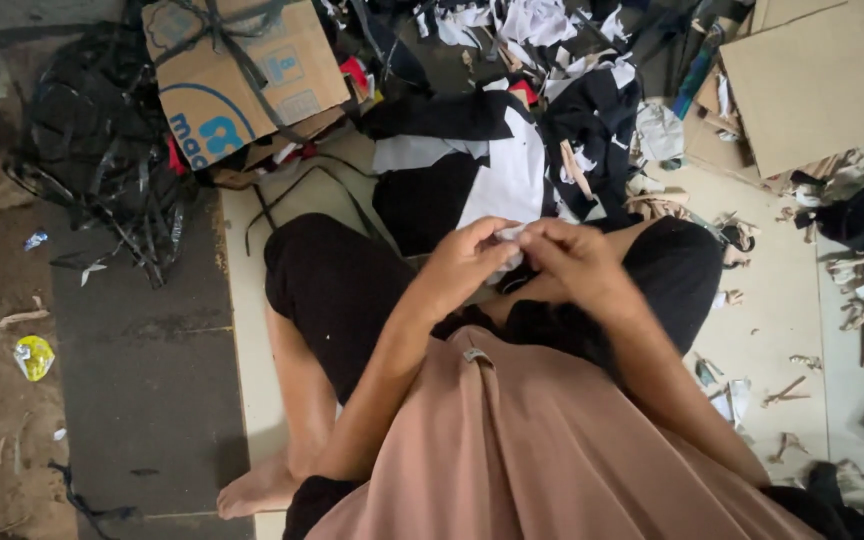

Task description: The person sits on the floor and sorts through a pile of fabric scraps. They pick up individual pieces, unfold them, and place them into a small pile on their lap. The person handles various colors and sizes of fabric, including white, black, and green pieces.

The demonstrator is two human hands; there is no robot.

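Note:
I sit cross-legged on the floor in black trousers and a pinkish-brown shirt. My left hand [467, 262] and my right hand [574, 258] meet over my lap, fingertips pinched together on a small white scrap of cloth [510, 236]. Only a bit of the scrap shows between the fingers. Just beyond my knees lies a heap of black and white fabric pieces [482, 165].
A cardboard box [242, 70] tied with black strapping stands at the back left beside a tangle of black straps [102, 140]. Flat cardboard sheets [802, 85] lie at the back right. White and black cloth offcuts [542, 30] litter the back, with scraps on the floor at right.

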